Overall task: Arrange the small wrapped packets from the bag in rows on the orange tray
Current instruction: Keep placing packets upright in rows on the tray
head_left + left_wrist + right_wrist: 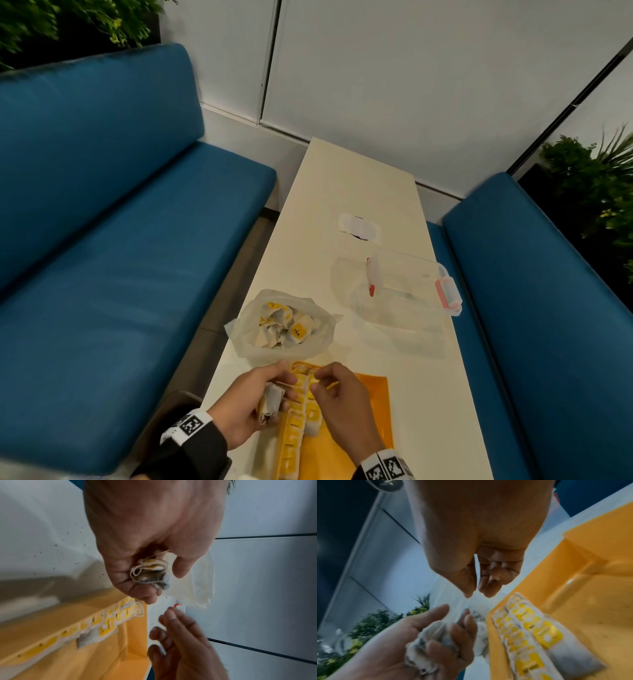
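Observation:
An orange tray [363, 404] lies at the near end of the table, holding two rows of yellow-labelled packets [294, 435] along its left side. Just beyond it stands a clear plastic bag [284, 325], open, with several more packets inside. My left hand [284, 382] hovers over the tray's left edge and grips a bundle of packets [272, 402]; the same bundle [150, 573] shows between thumb and curled fingers. My right hand [317, 380] hangs over the rows' far end. Its thumb and forefinger tips [475, 595] nearly meet, with nothing seen between them.
A clear lidded box [411, 284] with pink clips and a red-tipped pen [370, 277] sit farther along the narrow cream table [359, 178], and a white patch [359, 228] lies beyond them. Blue benches [120, 240] flank both sides. The tray's right half is bare.

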Demonstrator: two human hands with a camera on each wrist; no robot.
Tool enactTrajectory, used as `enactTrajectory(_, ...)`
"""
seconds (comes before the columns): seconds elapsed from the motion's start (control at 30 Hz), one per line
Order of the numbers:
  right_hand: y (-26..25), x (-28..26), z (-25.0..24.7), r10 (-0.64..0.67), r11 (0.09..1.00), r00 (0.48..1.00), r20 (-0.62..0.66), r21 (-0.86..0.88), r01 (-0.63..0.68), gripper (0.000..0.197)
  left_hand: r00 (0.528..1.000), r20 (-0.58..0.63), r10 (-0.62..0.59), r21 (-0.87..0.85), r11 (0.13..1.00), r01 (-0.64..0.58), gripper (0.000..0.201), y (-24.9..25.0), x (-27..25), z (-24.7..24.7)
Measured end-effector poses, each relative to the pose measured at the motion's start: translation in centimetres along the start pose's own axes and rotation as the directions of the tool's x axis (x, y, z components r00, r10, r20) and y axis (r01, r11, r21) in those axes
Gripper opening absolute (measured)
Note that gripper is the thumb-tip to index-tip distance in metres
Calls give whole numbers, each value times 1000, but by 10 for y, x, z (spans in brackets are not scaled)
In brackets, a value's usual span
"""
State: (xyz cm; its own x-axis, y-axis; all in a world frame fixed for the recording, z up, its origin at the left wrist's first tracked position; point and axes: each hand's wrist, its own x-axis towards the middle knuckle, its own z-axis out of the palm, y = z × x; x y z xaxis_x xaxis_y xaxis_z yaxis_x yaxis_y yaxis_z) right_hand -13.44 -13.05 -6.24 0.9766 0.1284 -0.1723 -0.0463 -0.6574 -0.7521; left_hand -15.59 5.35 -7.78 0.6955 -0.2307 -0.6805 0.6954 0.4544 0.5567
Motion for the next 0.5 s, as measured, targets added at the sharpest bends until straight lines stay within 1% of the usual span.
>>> enactTrajectory(0.07,-16,-8,-3,-97,995,994,56,30,95,20,1000,8,-16,-79,997,17,36,0,2,3)
enactTrajectory(0.13,-26,-15,-2,-188,982,977,102,42,184,16,999,23,-26,-121,992,28,35,-2,4,7)
enactTrajectory(0.2,-31,-19,0,-263,965,954,146,27,261,14,999,37,-29,-152,988,34,36,-2,4,9)
enactTrajectory(0.27,-30,-22,3,-319,945,929,188,-11,327,19,999,44,-10,-174,985,18,38,-2,3,11)
enactTrajectory(0.33,-30,-22,4,-332,936,917,220,-45,350,23,999,48,4,-181,983,5,41,-1,0,14)
enactTrajectory(0.43,-27,-20,7,-315,935,924,218,-95,342,29,998,66,2,-192,981,11,44,0,0,15)
enactTrajectory(0.5,-22,-17,8,-309,933,927,213,-119,339,38,995,97,-8,-211,977,28,43,0,-1,16)
